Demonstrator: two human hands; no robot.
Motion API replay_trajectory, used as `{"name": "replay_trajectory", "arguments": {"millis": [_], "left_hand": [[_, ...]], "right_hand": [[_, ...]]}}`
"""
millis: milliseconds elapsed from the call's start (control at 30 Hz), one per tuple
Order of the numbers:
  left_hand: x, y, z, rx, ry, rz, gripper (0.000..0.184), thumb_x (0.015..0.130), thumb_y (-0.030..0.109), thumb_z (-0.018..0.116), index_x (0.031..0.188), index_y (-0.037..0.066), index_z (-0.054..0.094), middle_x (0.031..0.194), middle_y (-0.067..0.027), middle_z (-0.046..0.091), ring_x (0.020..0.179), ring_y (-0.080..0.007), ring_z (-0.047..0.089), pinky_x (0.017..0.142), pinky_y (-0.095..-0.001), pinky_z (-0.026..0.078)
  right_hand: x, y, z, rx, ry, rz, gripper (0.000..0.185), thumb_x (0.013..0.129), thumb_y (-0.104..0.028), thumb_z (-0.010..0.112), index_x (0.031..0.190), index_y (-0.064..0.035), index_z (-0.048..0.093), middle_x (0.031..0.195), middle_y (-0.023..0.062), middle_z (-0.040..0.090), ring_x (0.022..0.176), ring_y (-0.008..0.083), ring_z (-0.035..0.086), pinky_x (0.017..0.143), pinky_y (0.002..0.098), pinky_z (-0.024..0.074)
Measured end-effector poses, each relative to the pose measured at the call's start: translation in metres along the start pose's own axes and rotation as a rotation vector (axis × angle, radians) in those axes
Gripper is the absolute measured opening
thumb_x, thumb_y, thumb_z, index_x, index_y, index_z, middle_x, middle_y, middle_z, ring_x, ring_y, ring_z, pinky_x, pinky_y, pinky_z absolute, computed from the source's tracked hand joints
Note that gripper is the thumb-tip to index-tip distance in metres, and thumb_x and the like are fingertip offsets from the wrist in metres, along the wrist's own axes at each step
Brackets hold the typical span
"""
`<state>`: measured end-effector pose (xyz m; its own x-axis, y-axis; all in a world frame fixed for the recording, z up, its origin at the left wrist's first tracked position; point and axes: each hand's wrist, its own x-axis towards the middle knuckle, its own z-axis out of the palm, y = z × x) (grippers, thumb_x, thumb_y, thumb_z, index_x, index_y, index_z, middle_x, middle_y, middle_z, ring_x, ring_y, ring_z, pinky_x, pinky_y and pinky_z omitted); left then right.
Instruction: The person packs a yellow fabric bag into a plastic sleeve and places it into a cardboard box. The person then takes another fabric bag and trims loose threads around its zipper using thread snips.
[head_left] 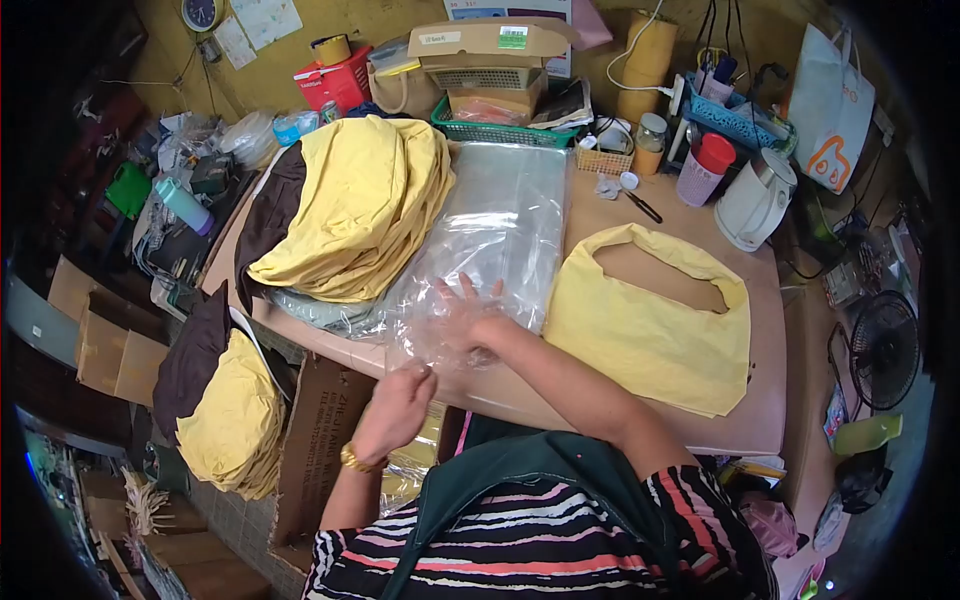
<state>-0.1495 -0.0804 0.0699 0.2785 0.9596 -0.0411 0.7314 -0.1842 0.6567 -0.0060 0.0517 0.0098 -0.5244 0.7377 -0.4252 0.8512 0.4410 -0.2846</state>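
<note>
The right hand (470,312) is spreading over the near end of the clear plastic sheets (505,225), its fingers standing wide apart and pointing toward the far side of the tabletop (700,430). A crumpled clear plastic bag (408,335) is bunching around this hand, lying against the fingers and palm and reaching left toward the other wrist; whether the hand is inside the film or only against it, I cannot tell. The left hand (395,410) is curling closed just nearer the body, beyond the tabletop's near edge, and its fingertips are seemingly pinching the near edge of the same bag. A gold-coloured bracelet (358,458) is circling the left wrist.

A pile of yellow fabric bags (365,200) is sitting to the left of the sheets, beyond both hands, and partly overlapping them. A single yellow fabric bag (650,335) is lying flat to the right of the right hand, well apart from the fingers, its handle opening facing the far side.
</note>
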Motion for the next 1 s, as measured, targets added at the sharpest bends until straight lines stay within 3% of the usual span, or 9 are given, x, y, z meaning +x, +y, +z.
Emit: {"name": "replay_trajectory", "arguments": {"millis": [133, 233, 300, 367, 500, 667, 767, 933, 1000], "left_hand": [[-0.048, 0.026, -0.053, -0.648, 0.225, -0.155, 0.013, 0.094, 0.012, 0.051, 0.09, 0.004, 0.061, 0.075, 0.0033, 0.053, 0.066, -0.006, 0.045, 0.059, -0.022, 0.036], [-0.096, 0.014, -0.093, -0.916, 0.488, 0.01, 0.023, 0.091, 0.021, 0.057, 0.103, 0.001, 0.061, 0.076, 0.003, 0.051, 0.066, -0.0056, 0.048, 0.055, -0.0213, 0.038], [-0.144, 0.042, -0.125, -1.237, 1.223, 0.266, 0.031, 0.093, 0.002, 0.048, 0.121, -0.011, 0.047, 0.112, -0.0197, 0.056, 0.099, -0.0251, 0.06, 0.088, -0.0359, 0.052], [-0.21, -0.003, -0.182, -1.371, 1.009, 0.973, 0.038, 0.094, 0.005, 0.046, 0.125, -0.016, 0.041, 0.12, -0.0303, 0.051, 0.108, -0.0379, 0.055, 0.097, -0.0486, 0.047], [-0.173, -0.009, -0.187, -0.699, 1.615, 0.41, 0.035, 0.093, 0.007, 0.048, 0.122, -0.013, 0.046, 0.122, -0.028, 0.052, 0.11, -0.0369, 0.055, 0.098, -0.0466, 0.046], [-0.038, 0.044, -0.077, -0.015, 0.742, 0.2, 0.032, 0.092, 0.008, 0.051, 0.119, -0.008, 0.053, 0.125, -0.025, 0.053, 0.112, -0.0355, 0.055, 0.1, -0.0443, 0.045], [0.037, 0.078, 0.005, 0.311, 0.311, 0.509, 0.03, 0.091, 0.009, 0.053, 0.117, -0.005, 0.057, 0.126, -0.0232, 0.054, 0.114, -0.0347, 0.055, 0.101, -0.0428, 0.044], [0.076, 0.154, 0.028, 0.509, -0.599, 0.353, 0.043, 0.09, 0.015, 0.057, 0.129, -0.002, 0.047, 0.123, -0.0227, 0.053, 0.115, -0.0364, 0.053, 0.101, -0.047, 0.042], [0.088, 0.151, 0.042, 0.407, 0.024, 0.64, 0.039, 0.089, 0.03, 0.059, 0.119, 0.005, 0.059, 0.116, -0.0176, 0.06, 0.112, -0.0344, 0.056, 0.102, -0.0569, 0.036]], "right_hand": [[0.028, 0.009, 0.002, 0.106, -0.068, 0.002, 0.047, 0.096, -0.056, 0.03, 0.141, -0.0473, 0.038, 0.161, 0.0001, -0.004, 0.147, 0.0337, -0.009, 0.105, 0.0752, -0.0039], [0.018, 0.007, -0.014, 0.104, -0.104, -0.027, 0.049, 0.096, -0.057, 0.03, 0.143, -0.0452, 0.036, 0.161, -0.0008, -0.003, 0.146, 0.0336, -0.011, 0.105, 0.0752, -0.0014], [0.024, 0.009, -0.01, 0.056, -0.125, -0.027, 0.051, 0.095, -0.059, 0.031, 0.144, -0.0448, 0.034, 0.161, -0.0019, 0.0, 0.146, 0.034, -0.012, 0.105, 0.0759, 0.0011], [0.043, 0.011, 0.012, 0.002, -0.012, -0.103, 0.051, 0.096, -0.057, 0.032, 0.144, -0.0419, 0.037, 0.161, -0.002, 0.001, 0.146, 0.0353, -0.011, 0.105, 0.076, 0.0023], [-0.032, -0.024, -0.001, 0.124, -0.113, -0.28, 0.051, 0.096, -0.051, 0.042, 0.142, -0.0298, 0.042, 0.149, 0.0063, 0.033, 0.137, 0.036, 0.028, 0.109, 0.0568, 0.0256], [-0.123, -0.016, -0.033, 0.659, -0.005, -0.64, 0.048, 0.091, -0.052, 0.056, 0.122, -0.0168, 0.062, 0.106, 0.0103, 0.068, 0.092, 0.0249, 0.064, 0.08, 0.0375, 0.0487], [-0.15, 0.013, -0.029, 1.756, 0.258, -0.653, 0.04, 0.094, -0.037, 0.059, 0.107, 0.0005, 0.066, 0.093, 0.0105, 0.07, 0.08, 0.0176, 0.064, 0.071, 0.0294, 0.0491], [-0.145, 0.107, 0.02, 1.68, 0.865, -0.085, 0.023, 0.097, -0.02, 0.057, 0.1, 0.0018, 0.062, 0.085, 0.0085, 0.069, 0.076, 0.0137, 0.067, 0.066, 0.0253, 0.053], [-0.155, 0.137, 0.042, 1.582, 0.879, -0.115, 0.021, 0.098, -0.018, 0.054, 0.099, 0.0014, 0.062, 0.083, 0.0082, 0.069, 0.073, 0.0131, 0.066, 0.065, 0.0252, 0.0528]]}}
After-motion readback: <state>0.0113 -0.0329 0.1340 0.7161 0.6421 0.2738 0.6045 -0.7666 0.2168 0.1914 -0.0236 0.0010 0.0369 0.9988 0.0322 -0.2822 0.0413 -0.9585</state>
